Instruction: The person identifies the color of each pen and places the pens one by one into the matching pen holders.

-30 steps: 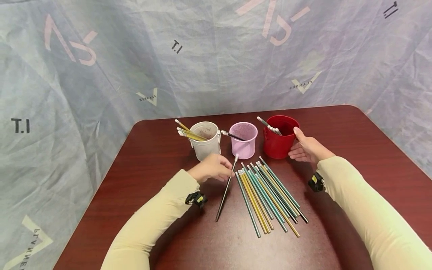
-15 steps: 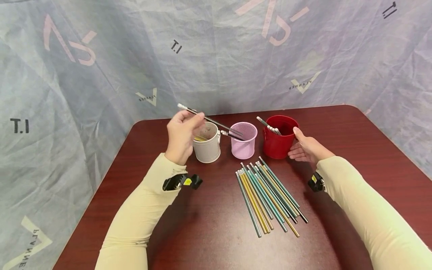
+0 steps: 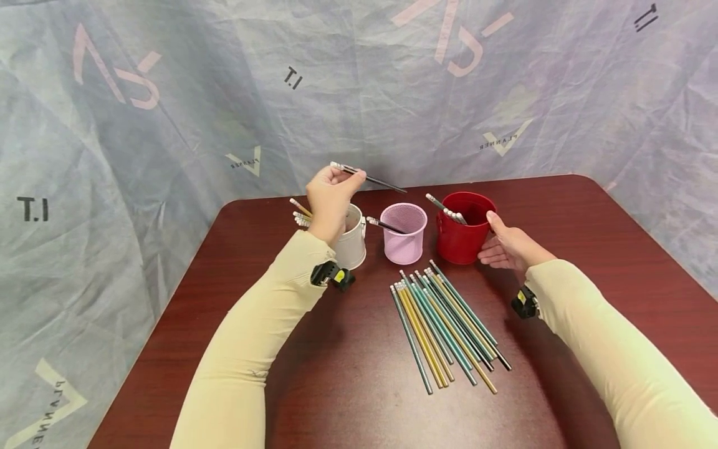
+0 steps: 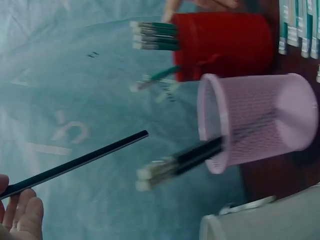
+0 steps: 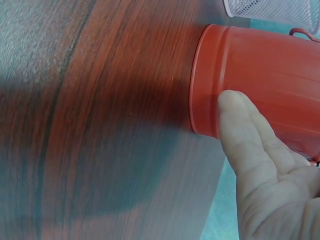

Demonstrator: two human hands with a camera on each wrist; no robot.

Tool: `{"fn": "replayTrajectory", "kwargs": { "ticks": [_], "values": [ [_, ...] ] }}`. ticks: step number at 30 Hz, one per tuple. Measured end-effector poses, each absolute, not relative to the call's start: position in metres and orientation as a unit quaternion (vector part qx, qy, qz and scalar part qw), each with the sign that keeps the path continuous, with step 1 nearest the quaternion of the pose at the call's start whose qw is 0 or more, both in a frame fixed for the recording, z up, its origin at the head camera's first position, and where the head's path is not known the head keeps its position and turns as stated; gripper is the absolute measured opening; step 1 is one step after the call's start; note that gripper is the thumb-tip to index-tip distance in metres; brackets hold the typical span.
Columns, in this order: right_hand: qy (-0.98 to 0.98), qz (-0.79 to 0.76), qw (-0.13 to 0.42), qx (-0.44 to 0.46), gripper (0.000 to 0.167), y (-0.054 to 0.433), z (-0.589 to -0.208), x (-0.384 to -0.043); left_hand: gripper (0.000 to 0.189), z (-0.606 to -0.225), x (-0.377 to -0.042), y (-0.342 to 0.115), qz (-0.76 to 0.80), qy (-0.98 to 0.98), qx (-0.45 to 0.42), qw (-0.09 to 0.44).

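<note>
Nearest me, loose pencils [image 3: 425, 337] are lying on the counter [image 3: 336, 386]. Beyond, the right hand [image 3: 513, 245] is resting straight-fingered against the red bucket [image 3: 465, 243]; the left hand [image 3: 330, 198] is pinching a black pencil [image 4: 85, 158] above the pink mesh cup [image 3: 402, 251], probably needing a steeper tilt to enter cleanly.

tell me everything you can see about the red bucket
The red bucket is round and glossy, seemingly painted metal, with a ridge near its base and a small loop on its side. It stands upright on the reddish-brown table, right of the pink mesh cup. Several green pencils lean over its rim, white eraser ends outward. The right hand rests against its side, thumb at the rim.
</note>
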State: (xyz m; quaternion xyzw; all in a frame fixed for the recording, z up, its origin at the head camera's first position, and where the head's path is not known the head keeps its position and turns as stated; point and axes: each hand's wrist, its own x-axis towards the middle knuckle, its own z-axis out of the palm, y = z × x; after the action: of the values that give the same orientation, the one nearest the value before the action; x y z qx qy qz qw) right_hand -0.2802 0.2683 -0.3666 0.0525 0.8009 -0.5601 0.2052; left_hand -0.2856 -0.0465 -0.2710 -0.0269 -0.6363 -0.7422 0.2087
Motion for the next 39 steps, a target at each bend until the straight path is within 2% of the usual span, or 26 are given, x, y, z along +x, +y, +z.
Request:
{"fn": "replayTrajectory", "kwargs": {
  "ticks": [15, 26, 34, 39],
  "values": [
    [0.799, -0.565, 0.202, 0.049, 0.092, 0.267, -0.369, -0.281, 0.012, -0.317, -0.301, -0.024, -0.632, -0.748, 0.001, 0.203],
    [0.799, -0.566, 0.196, 0.051, 0.091, 0.268, -0.369, -0.281, 0.010, -0.334, -0.301, -0.013, -0.653, -0.739, 0.019, 0.167],
    [0.797, -0.570, 0.195, 0.056, 0.091, 0.270, -0.371, -0.281, 0.010, -0.347, -0.298, -0.002, -0.634, -0.749, 0.017, 0.191],
    [0.796, -0.571, 0.194, 0.056, 0.091, 0.272, -0.372, -0.281, 0.012, -0.345, -0.298, 0.001, -0.617, -0.768, 0.010, 0.169]
  ]
}}
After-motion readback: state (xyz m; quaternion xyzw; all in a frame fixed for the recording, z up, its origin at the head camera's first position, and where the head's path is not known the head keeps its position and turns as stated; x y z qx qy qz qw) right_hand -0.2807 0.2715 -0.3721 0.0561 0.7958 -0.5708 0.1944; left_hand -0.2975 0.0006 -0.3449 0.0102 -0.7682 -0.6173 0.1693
